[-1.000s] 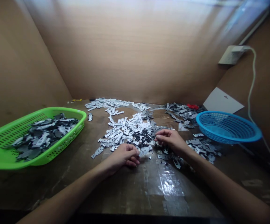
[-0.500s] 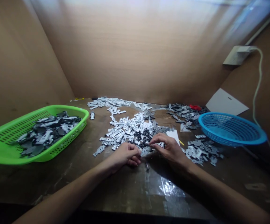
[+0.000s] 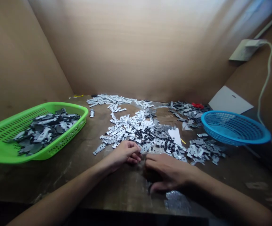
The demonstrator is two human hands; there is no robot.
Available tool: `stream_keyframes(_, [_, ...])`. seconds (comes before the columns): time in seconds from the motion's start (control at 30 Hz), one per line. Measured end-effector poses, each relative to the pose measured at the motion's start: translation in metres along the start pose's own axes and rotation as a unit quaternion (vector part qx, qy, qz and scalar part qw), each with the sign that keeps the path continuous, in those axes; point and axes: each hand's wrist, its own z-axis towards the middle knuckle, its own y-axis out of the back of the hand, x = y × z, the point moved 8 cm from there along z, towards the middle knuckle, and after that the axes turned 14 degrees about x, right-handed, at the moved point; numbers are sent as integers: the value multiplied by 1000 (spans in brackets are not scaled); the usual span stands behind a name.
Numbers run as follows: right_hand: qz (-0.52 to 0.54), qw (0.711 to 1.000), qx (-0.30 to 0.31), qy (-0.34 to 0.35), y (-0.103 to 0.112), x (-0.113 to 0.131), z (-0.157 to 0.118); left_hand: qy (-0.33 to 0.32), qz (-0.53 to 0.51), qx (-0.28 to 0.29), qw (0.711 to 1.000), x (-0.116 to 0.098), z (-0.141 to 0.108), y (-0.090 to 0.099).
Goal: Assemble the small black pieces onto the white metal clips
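Note:
A loose spread of white and grey stamped metal plates lies across the middle of the brown table, with a cluster of small black pieces among them. My left hand rests curled at the near edge of the spread, its fingertips close to a grey plate. Beside it, my right hand lies low on the table, thumb and fingers apart, with nothing showing between them. The inside of my left hand is hidden.
A green plastic basket of dark and grey plates stands at the left. A blue woven basket stands at the right, beyond a grey plate pile. Another plate pile and a red item lie behind. Cardboard walls surround the table.
My right hand has dropped from the spread toward me and flattened, uncovering plates and black pieces. My left hand has barely moved. The view has tilted slightly.

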Motion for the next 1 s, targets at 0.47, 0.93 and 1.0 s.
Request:
stream_keyframes(0.47, [217,965,-138,-52,28,-33,-19,8,10,-1,1000,-3,-2,-1])
stream_keyframes(0.93, [203,920,-314,-119,43,-47,-33,17,35,20,999,-1,-3,-7])
stream_keyframes(1.0, [169,923,-326,-110,44,-41,-34,19,32,18,999,-1,-4,-7])
